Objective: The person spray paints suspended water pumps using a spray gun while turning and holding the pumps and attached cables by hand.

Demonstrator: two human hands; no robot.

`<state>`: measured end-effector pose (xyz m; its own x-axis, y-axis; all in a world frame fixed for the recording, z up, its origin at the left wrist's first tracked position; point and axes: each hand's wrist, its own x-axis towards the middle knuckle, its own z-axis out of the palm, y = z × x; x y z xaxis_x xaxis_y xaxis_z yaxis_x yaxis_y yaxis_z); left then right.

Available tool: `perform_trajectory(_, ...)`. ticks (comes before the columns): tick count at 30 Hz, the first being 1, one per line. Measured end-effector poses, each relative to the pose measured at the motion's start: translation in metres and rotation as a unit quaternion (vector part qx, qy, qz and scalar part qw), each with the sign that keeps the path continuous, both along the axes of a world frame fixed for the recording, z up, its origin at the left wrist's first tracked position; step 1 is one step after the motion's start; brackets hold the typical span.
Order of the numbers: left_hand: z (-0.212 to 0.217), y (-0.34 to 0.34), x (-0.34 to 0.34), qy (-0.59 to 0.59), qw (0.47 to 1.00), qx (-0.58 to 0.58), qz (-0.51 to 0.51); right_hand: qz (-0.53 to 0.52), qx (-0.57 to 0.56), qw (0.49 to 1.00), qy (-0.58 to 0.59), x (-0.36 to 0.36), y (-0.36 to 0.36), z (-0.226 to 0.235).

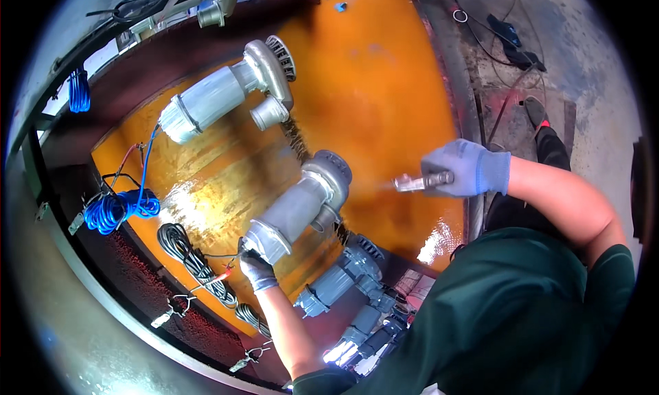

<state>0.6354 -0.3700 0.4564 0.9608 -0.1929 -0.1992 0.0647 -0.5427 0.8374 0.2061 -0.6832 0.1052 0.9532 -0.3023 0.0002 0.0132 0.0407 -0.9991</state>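
My right hand (461, 167), in a grey-blue work glove, is wrapped round a metal spray gun (419, 182). Its nozzle faces left toward the middle pump (295, 213), and a faint haze hangs in front of it. This grey pump lies tilted, with its slotted strainer end at the upper right. At the pump's lower left end, beside its cable, my gloved left hand (259, 269) grips the rim; its fingertips are partly hidden. Farther up lies a paler silver-grey pump (213, 100) with a round outlet. Closer to me are darker blue-grey pumps (329, 288).
An orange-stained panel (371, 79) lies under the pumps. Coiled blue cable (113, 211) and black cable (189, 254) lie along the left edge. Wire hooks with clips (165, 316) hang on the metal frame (117, 306). A hose (504, 107) runs over the floor at right.
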Motion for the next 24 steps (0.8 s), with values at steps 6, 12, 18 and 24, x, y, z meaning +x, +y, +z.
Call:
perform_trajectory(6, -0.020, -0.019, -0.052, -0.131, 0.988, 0.021, 0.077, 0.035, -0.060, 0.997, 0.015, 0.008, 0.002, 0.014)
perform_trajectory(12, -0.039, -0.005, -0.069, -0.241, 0.963, 0.005, 0.119, 0.036, -0.072, 0.996, -0.028, 0.024, -0.002, 0.035)
perform_trajectory(18, -0.047, 0.014, -0.051, -0.178, 0.979, -0.010, 0.098, -0.028, -0.069, 0.997, 0.001, 0.033, -0.009, 0.050)
perform_trajectory(24, -0.056, 0.023, -0.051, -0.205, 0.975, 0.023, 0.086, 0.136, -0.112, 0.984, -0.015, 0.033, -0.019, 0.063)
